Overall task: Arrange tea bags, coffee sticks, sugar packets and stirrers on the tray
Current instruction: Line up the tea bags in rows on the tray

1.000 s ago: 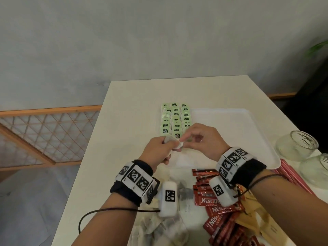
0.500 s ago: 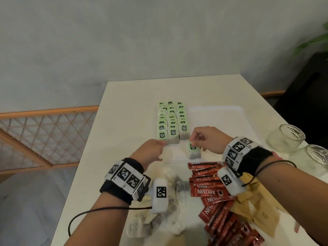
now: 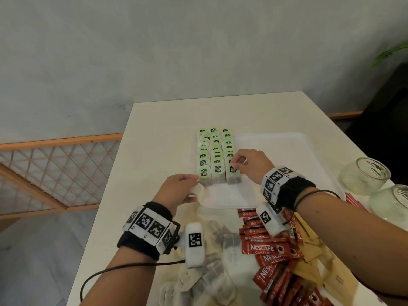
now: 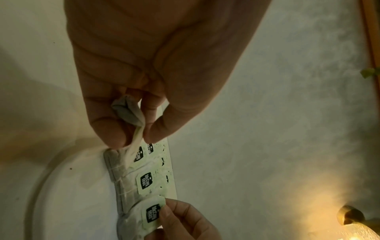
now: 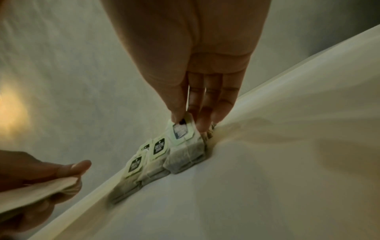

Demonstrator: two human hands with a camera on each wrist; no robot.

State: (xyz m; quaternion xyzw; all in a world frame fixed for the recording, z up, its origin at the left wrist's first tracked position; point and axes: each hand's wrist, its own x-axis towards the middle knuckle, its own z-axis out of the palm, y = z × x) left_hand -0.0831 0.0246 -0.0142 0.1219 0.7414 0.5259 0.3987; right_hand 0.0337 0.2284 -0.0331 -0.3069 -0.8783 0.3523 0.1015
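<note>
Right hand (image 3: 250,165) is pinching a tea bag tag (image 3: 232,169) on the tray (image 3: 287,155); left hand (image 3: 178,191) grip is holding a crumpled wrapper (image 4: 128,112).

white desk (image 3: 167,133): tray (image 3: 287,151) mid-desk; near edge has loose tea bags (image 3: 212,281), coffee sticks (image 3: 271,252), brown packets (image 3: 320,268); two glass jars (image 3: 364,180) right edge.

Right hand (image 5: 191,53) reached down, thumb and fingers (image 5: 205,120) pinching pale green paper tag (image 5: 182,129) of nearest grey mesh tea bag (image 5: 186,158). That bag stood at end of row of tagged tea bags (image 5: 148,164) on white plastic tray (image 5: 267,178). Left hand (image 5: 35,172) at lower left gripped crumpled whitish wrapper (image 5: 35,193).
</note>
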